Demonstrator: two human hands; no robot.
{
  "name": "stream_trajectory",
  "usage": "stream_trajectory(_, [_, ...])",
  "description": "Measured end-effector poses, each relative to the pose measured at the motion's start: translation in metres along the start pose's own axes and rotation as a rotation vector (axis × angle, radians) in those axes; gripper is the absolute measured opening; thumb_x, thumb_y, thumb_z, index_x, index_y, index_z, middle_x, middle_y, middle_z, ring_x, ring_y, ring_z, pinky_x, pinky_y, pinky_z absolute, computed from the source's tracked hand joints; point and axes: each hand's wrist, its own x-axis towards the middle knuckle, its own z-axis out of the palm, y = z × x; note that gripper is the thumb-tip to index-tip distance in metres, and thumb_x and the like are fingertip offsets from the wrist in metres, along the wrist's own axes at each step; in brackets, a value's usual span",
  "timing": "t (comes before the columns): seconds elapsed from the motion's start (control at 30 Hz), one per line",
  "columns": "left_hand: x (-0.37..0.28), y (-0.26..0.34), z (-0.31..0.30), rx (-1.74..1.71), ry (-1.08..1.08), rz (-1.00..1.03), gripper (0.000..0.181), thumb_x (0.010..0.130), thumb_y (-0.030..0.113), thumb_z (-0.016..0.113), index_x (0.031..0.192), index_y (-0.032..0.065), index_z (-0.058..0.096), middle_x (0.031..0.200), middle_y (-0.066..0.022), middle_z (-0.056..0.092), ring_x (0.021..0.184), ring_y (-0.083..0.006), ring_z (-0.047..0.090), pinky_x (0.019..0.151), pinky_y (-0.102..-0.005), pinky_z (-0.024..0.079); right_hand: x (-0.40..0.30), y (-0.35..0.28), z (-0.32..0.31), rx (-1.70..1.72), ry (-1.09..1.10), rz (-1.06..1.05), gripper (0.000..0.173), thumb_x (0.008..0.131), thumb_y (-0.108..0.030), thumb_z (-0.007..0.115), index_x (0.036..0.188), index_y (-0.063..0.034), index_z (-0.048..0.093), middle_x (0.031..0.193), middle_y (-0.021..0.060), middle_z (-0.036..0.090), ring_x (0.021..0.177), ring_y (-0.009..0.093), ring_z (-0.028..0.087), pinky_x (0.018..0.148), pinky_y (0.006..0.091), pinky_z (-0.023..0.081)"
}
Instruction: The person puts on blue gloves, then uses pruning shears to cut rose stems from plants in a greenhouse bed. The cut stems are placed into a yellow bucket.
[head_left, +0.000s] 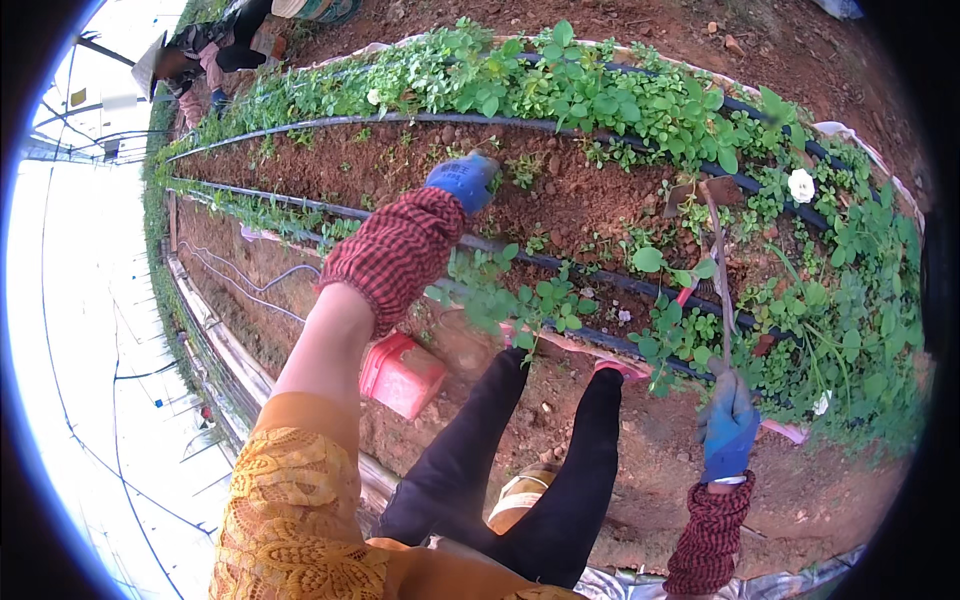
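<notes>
My left hand (465, 181), in a blue coated glove, is curled low over the reddish soil (420, 154) of the planting bed. Bits of green show at its fingertips; whether they are in its grip cannot be told. My right hand (727, 424), also gloved in blue, is closed around the wooden handle (721, 270) of a small hoe. The hoe's rusty blade (721, 190) rests on soil among leaves, to the right of my left hand. Small weeds (525, 169) grow beside my left hand. A red-handled tool (685, 293) lies partly hidden by leaves near the hoe handle.
Black drip pipes (630, 283) run along the bed beside leafy rose plants (600, 97). A red plastic container (403, 375) and a yellowish bucket (517, 499) stand on the path near my legs. A person in a conical hat (202, 60) crouches at the bed's far end.
</notes>
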Motion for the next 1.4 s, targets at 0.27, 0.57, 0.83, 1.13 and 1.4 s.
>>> stream_trajectory(0.27, [0.004, 0.177, -0.011, -0.088, -0.377, 0.511, 0.079, 0.089, 0.025, 0.064, 0.155, 0.0239, 0.02, 0.103, -0.0191, 0.067, 0.089, -0.0352, 0.067, 0.074, -0.046, 0.053, -0.006, -0.016, 0.008, -0.015, 0.055, -0.034, 0.04, 0.102, -0.039, 0.049, 0.125, -0.0098, 0.064, 0.056, -0.0009, 0.051, 0.042, 0.007, 0.044, 0.04, 0.0217, 0.035])
stream_trajectory(0.57, [0.019, 0.087, -0.014, 0.071, -0.365, 0.232, 0.037, 0.085, 0.01, 0.065, 0.122, 0.0118, 0.064, 0.113, -0.0116, 0.067, 0.102, -0.03, 0.067, 0.078, -0.042, 0.058, -0.011, -0.001, 0.004, 0.061, 0.065, -0.077, 0.04, 0.105, -0.033, 0.044, 0.128, -0.0047, 0.061, 0.054, -0.003, 0.046, 0.041, 0.004, 0.037, 0.038, 0.0206, 0.031])
stream_trajectory(0.83, [-0.062, -0.076, 0.009, -0.285, 0.041, -0.248, 0.044, 0.087, 0.018, 0.065, 0.13, 0.0134, 0.056, 0.116, -0.0212, 0.063, 0.104, -0.0382, 0.064, 0.087, -0.0462, 0.051, -0.007, -0.003, 0.016, 0.019, 0.026, -0.08, 0.04, 0.103, -0.038, 0.049, 0.127, -0.0095, 0.063, 0.06, -0.0016, 0.053, 0.046, 0.005, 0.044, 0.042, 0.0212, 0.036])
stream_trajectory(1.13, [-0.02, 0.127, 0.004, 0.136, -0.547, 0.408, 0.06, 0.089, 0.013, 0.061, 0.145, 0.0237, 0.044, 0.105, -0.0147, 0.067, 0.089, -0.033, 0.067, 0.074, -0.0437, 0.056, -0.025, -0.021, 0.022, -0.071, 0.045, -0.039, 0.032, 0.101, -0.032, 0.054, 0.123, -0.014, 0.067, 0.062, -0.0059, 0.05, 0.049, 0.003, 0.045, 0.045, 0.0225, 0.038])
stream_trajectory(1.4, [0.01, 0.016, 0.01, 0.28, -0.291, 0.122, 0.031, 0.084, 0.008, 0.063, 0.114, 0.0056, 0.066, 0.109, -0.0164, 0.068, 0.1, -0.0339, 0.067, 0.08, -0.0424, 0.055, -0.005, 0.002, -0.007, -0.519, 0.159, -0.312, 0.031, 0.098, -0.031, 0.057, 0.118, -0.0091, 0.066, 0.091, 0.0153, 0.071, 0.08, 0.029, 0.071, 0.073, 0.0377, 0.053])
